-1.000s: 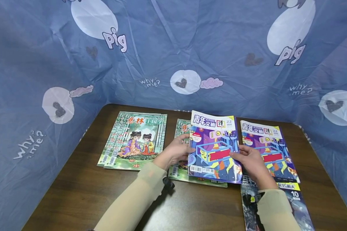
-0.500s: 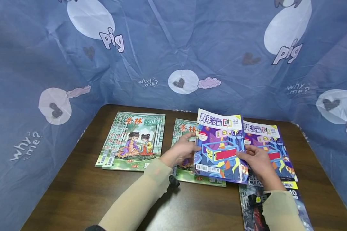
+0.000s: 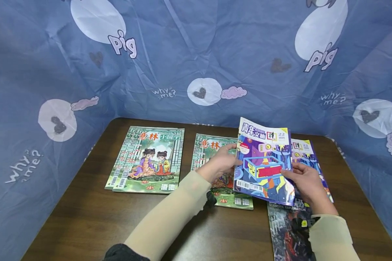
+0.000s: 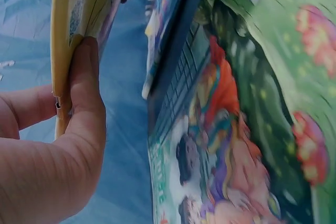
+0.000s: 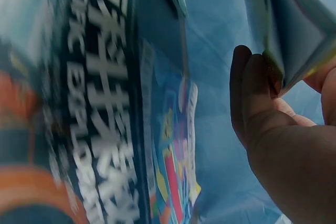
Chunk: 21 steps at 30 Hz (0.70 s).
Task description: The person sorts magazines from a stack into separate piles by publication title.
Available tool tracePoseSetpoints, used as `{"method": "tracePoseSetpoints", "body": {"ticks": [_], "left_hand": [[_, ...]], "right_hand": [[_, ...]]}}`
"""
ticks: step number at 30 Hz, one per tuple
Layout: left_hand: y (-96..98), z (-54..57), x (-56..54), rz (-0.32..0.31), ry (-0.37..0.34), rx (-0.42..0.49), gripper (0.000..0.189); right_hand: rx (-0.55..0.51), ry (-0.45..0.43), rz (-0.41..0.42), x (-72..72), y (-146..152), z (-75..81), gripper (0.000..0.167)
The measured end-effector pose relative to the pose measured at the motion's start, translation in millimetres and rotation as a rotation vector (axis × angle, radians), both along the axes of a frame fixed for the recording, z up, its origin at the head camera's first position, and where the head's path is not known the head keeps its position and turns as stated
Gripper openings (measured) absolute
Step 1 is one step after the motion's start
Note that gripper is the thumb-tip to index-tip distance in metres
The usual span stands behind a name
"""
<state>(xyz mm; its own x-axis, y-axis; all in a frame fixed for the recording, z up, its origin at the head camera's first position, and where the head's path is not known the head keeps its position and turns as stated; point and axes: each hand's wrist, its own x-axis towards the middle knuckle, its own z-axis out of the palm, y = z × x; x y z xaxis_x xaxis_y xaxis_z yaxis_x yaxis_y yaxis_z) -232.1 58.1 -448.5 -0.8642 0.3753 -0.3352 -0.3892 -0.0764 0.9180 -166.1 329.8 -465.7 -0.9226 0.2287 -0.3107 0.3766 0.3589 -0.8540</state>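
Blue cloth point(image 3: 170, 65) printed with "pig" and "why me?" stands behind and beside the brown wooden table point(image 3: 94, 217). Both my hands hold the purple magazine point(image 3: 264, 163), raised off the tabletop, cover up, tilted: left hand point(image 3: 222, 163) pinches its left edge, right hand point(image 3: 308, 181) pinches its right edge, thumb on the cover. Could be one copy or two together; the right wrist view is blurry, can't tell. It hangs between and partly over the middle green magazine point(image 3: 204, 154) and the second purple magazine point(image 3: 305, 154), which lies at the table's right. Dark magazine point(image 3: 289, 228) lies nearer me, below the second purple one, partly behind my right forearm. Left green magazines point(image 3: 150, 159), two overlapping, same cover type as the middle one, lie flat at left, well apart from the held one.
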Motion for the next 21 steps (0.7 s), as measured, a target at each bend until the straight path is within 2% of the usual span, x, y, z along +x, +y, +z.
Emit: {"method": "tracePoseSetpoints", "body": {"ticks": [3,6,11,15,21], "left_hand": [[10.2,3.1,0.5,0.006,-0.008,-0.005,0.063],[18.0,3.3,0.7,0.014,-0.014,-0.018,0.059],[26.2,0.1,-1.2,0.031,-0.001,-0.024,0.054],[33.7,-0.8,-1.4,0.047,0.004,-0.028,0.058],[52.5,-2.5,-1.0,0.072,0.025,-0.082,0.059]], "right_hand": [[-0.042,-0.018,-0.005,2.2,9.0,4.2,0.088],[-0.071,0.000,0.004,4.2,15.6,6.5,0.087],[-0.038,0.034,0.033,1.9,22.8,5.4,0.086],[-0.032,0.027,0.017,2.0,27.7,4.7,0.088],[-0.023,0.015,-0.008,5.7,41.5,0.2,0.088]]}}
